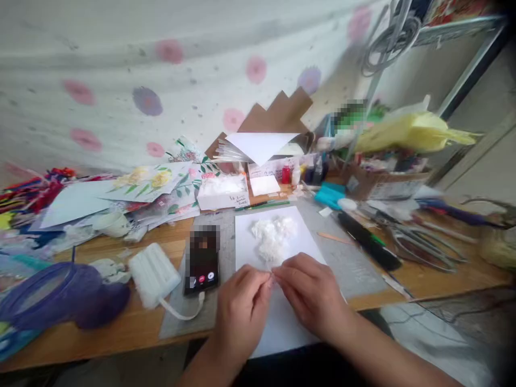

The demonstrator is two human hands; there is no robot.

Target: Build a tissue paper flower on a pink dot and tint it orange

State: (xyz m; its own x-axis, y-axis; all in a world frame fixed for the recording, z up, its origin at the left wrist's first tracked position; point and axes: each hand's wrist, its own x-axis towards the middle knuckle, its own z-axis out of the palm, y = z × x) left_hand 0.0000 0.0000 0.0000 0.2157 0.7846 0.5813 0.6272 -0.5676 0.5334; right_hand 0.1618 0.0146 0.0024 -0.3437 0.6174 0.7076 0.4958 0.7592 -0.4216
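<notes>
My left hand (242, 306) and my right hand (312, 293) meet fingertip to fingertip over a white sheet of paper (278, 328) at the table's front edge. Both are pinched shut on a tiny white bit between them that is too small to make out. Just beyond my fingers lies a fluffy white clump (274, 235) on the same sheet. The sheet rests on a grey cutting mat (350, 263).
A phone (201, 260) with a white cable lies left of the sheet, beside a white power bank (154, 274). Purple mesh (56, 295) sits far left. Floral papers (149, 183), a white box (223, 192), pliers and pens (403, 231) crowd the back and right.
</notes>
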